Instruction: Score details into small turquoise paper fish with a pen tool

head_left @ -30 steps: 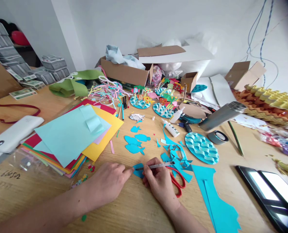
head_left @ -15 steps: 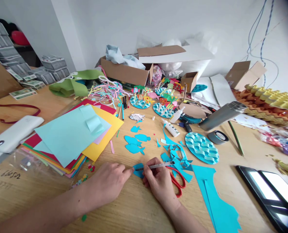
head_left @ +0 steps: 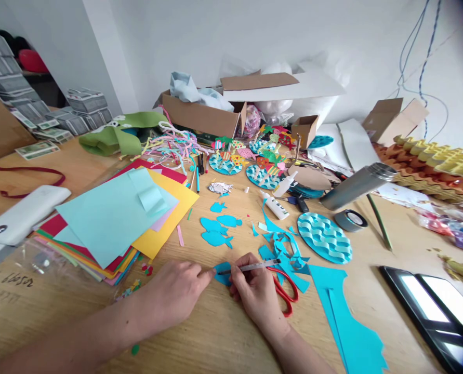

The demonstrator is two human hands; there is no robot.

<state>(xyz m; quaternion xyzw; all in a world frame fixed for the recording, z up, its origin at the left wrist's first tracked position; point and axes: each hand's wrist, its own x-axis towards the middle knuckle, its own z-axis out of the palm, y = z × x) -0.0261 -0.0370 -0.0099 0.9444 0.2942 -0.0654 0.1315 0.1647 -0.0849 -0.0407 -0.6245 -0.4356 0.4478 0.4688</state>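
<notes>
Clearly, the right hand (head_left: 256, 291) pinches a pen (head_left: 260, 265) above the blue paper (head_left: 222, 279) between it and the left hand (head_left: 179, 293), which touches the edge, its grip unclear to me. Probably light and easily creased, best pinned flat by the rim.

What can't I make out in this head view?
All in the head view:
Blue cutout: right end hidden by the right hand.
Scissors: blades hidden, seemingly by that hand or paper scraps.
Nearer white bottle: label print too small to read.
Black-framed panel: cut off by the right edge.
</notes>
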